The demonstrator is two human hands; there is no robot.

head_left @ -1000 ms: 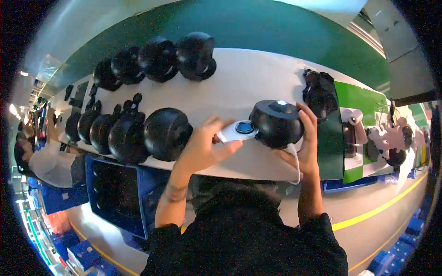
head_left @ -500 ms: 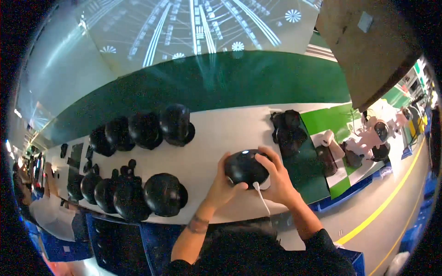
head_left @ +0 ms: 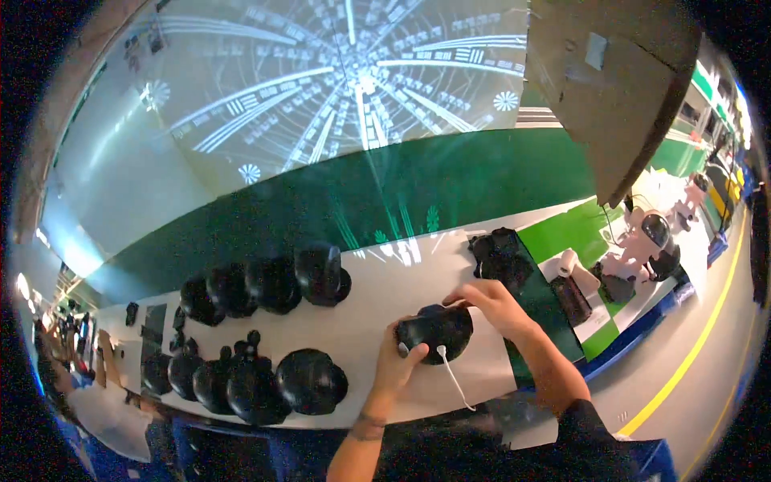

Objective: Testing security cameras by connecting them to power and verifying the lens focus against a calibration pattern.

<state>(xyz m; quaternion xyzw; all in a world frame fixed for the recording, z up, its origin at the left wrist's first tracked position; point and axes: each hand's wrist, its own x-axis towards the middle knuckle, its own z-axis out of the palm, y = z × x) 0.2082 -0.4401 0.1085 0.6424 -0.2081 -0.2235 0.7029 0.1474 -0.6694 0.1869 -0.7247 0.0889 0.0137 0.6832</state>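
Observation:
A black rounded dome-shaped unit point(head_left: 438, 331) rests on the white table point(head_left: 377, 301), a thin white cable point(head_left: 454, 377) trailing from its front. My left hand point(head_left: 395, 365) grips its near left side. My right hand point(head_left: 491, 301) lies over its far right side. Both hands are closed around it.
Several more black domes stand in a far row point(head_left: 269, 281) and a near row point(head_left: 241, 381) to the left. A dark tray of black parts point(head_left: 502, 257) lies to the right, white robot-like figures point(head_left: 650, 241) beyond. A green wall runs behind; a yellow floor line point(head_left: 691, 361) at right.
The view has tilted up, showing more wall and ceiling. The dome and both hands now sit lower and further right; my left hand has shifted from its top-left to its near side.

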